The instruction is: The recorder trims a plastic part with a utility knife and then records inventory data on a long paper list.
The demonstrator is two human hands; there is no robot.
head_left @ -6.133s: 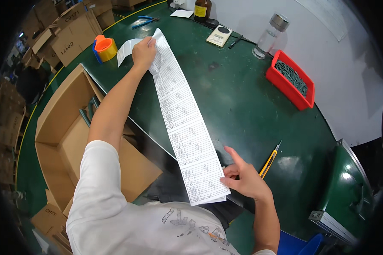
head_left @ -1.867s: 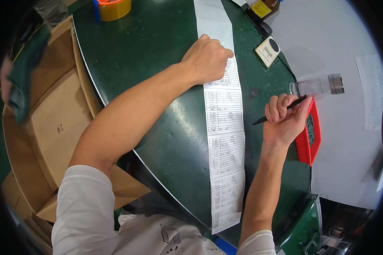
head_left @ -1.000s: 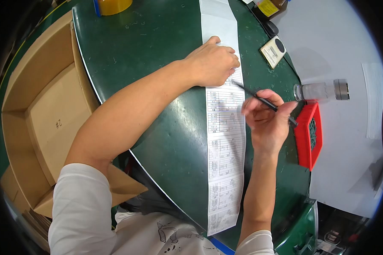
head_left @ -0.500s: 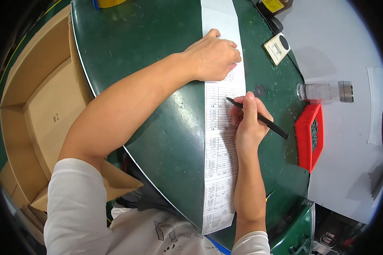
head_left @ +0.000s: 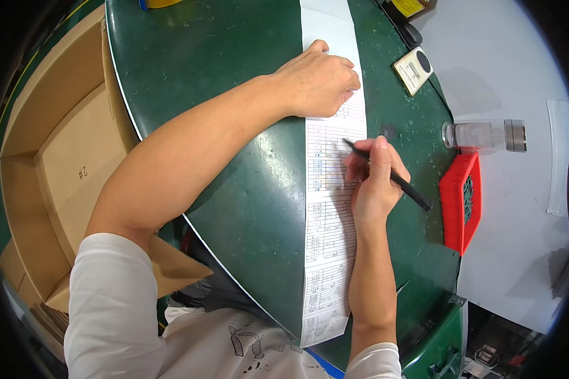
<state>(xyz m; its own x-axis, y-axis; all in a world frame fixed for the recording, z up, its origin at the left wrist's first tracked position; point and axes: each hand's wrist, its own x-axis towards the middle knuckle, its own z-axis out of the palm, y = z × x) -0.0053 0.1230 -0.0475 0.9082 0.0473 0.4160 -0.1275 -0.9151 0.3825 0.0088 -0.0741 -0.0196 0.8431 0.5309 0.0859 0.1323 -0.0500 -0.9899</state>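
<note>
Right hand (head_left: 379, 180) pinches 1 black pen (head_left: 412, 191) over the paper strip (head_left: 329, 234), running 12 to 6 o'clock; left hand (head_left: 322, 85), half-curled, rests on it at 11, forearm (head_left: 189, 151) hiding some table (head_left: 253, 208). Glass bottle (head_left: 477, 135) 2 o'clock, red bin (head_left: 450, 205) 3, carton (head_left: 76, 170) 9.

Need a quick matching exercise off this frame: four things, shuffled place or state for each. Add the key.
Column 1
1. Left hand
2. Pen
3. Plastic bin
4. Cardboard box

Column 2
A. Red, with small green pieces inside
B. Fingers curled, on the upper part of the paper strip
C. Open, to the left of the green table
D. Held in the right hand, tip over printed rows

Pairs: 1-B, 2-D, 3-A, 4-C
</note>
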